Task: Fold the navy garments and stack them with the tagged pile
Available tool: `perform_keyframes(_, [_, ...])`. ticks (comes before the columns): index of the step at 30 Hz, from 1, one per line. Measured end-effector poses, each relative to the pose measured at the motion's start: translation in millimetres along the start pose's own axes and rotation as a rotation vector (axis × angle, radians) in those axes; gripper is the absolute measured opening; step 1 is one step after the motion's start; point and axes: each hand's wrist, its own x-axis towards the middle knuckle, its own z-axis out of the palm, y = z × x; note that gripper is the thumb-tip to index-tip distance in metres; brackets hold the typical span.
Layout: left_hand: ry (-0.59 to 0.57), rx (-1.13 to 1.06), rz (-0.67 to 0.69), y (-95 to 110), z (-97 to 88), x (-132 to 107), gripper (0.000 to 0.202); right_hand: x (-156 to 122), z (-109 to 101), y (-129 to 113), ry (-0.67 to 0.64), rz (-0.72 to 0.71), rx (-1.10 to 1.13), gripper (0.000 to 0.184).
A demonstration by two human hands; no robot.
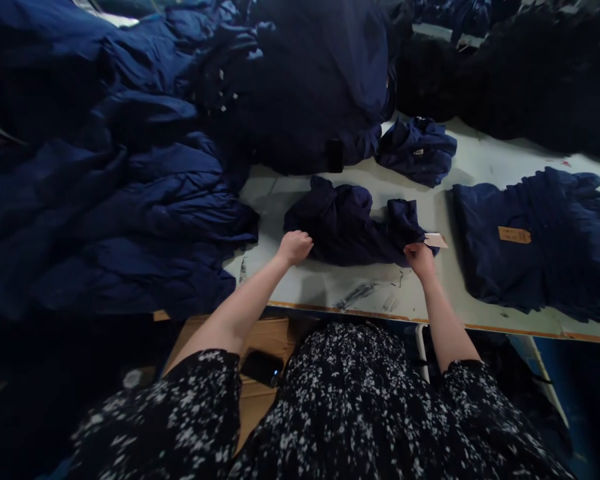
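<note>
Right hand [420, 260] pinches the navy garment [353, 227] near its paper tag [436, 241], left hand [295, 247] curled, hold unclear; a hard tug could rip the tag.

The person wears a black blouse [320, 400] densely scattered with small white flecks, like tiny blossoms. Its loose left sleeve [195, 400] and right sleeve [470, 400] carry the same print and end at the upper arms. The left forearm [235, 310] and right forearm [443, 320] are bare, as are the left hand [296, 247] and right hand [420, 260].
</note>
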Motion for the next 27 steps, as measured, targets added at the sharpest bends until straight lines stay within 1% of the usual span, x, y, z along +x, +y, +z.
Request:
perform_keyframes(3, [0.129, -0.103, 0.019, 28, -3.4, 16, 0.033, 1, 13, -20, 0.013, -0.054, -0.198, 0.026])
perform_keyframes(5, [0.178, -0.174, 0.014, 46, -0.6, 30, 0.037, 6, 19, -34, -0.022, -0.118, -0.306, 0.037])
perform_keyframes(7, [0.201, -0.233, -0.028, 58, 7.7, 44, 0.048, 13, 23, -45, -0.094, -0.157, -0.435, 0.055])
perform_keyframes(8, [0.194, -0.257, -0.065, 62, 13.1, 49, 0.055, 15, 25, -49, -0.147, -0.143, -0.500, 0.063])
perform_keyframes(9, [0.173, -0.279, -0.112, 63, 18.8, 54, 0.061, 17, 26, -52, -0.204, -0.108, -0.551, 0.066])
perform_keyframes(10, [0.141, -0.298, -0.163, 63, 24.4, 57, 0.065, 17, 27, -54, -0.260, -0.063, -0.590, 0.062])
perform_keyframes(11, [0.107, -0.314, -0.209, 61, 29.4, 59, 0.068, 16, 28, -55, -0.314, -0.025, -0.614, 0.052])
perform_keyframes(13, [0.063, -0.329, -0.273, 54, 37.2, 58, 0.066, 12, 26, -54, -0.406, -0.006, -0.617, 0.036])
perform_keyframes(14, [0.065, -0.330, -0.293, 50, 39.9, 55, 0.063, 10, 24, -52, -0.440, -0.016, -0.596, 0.034])
perform_keyframes(16, [0.118, -0.329, -0.328, 45, 43.9, 48, 0.060, 5, 17, -48, -0.474, -0.009, -0.544, 0.036])
perform_keyframes(17, [0.164, -0.331, -0.356, 44, 45.7, 44, 0.061, 3, 14, -46, -0.458, 0.024, -0.532, 0.038])
perform_keyframes(19, [0.263, -0.344, -0.442, 48, 50.2, 36, 0.069, 1, 11, -47, -0.359, 0.103, -0.544, 0.040])
perform_keyframes(20, [0.299, -0.359, -0.494, 51, 52.9, 32, 0.074, 0, 13, -49, -0.290, 0.113, -0.556, 0.040])
perform_keyframes(21, [0.318, -0.379, -0.543, 56, 55.9, 29, 0.079, -1, 16, -51, -0.226, 0.092, -0.559, 0.039])
perform_keyframes(22, [0.316, -0.401, -0.583, 60, 58.8, 27, 0.082, -1, 22, -54, -0.181, 0.049, -0.550, 0.040])
perform_keyframes(23, [0.296, -0.423, -0.606, 62, 61.3, 25, 0.081, 0, 28, -57, -0.168, 0.003, -0.528, 0.043])
perform_keyframes(24, [0.267, -0.443, -0.607, 64, 62.9, 24, 0.076, 2, 34, -58, -0.184, -0.022, -0.498, 0.045])
perform_keyframes(25, [0.238, -0.462, -0.587, 63, 63.3, 22, 0.070, 6, 39, -58, -0.212, -0.010, -0.464, 0.043])
perform_keyframes(26, [0.221, -0.483, -0.547, 59, 62.2, 22, 0.063, 11, 41, -55, -0.227, 0.032, -0.422, 0.038])
perform_keyframes(27, [0.221, -0.505, -0.496, 54, 59.5, 21, 0.057, 18, 39, -50, -0.219, 0.077, -0.367, 0.033])
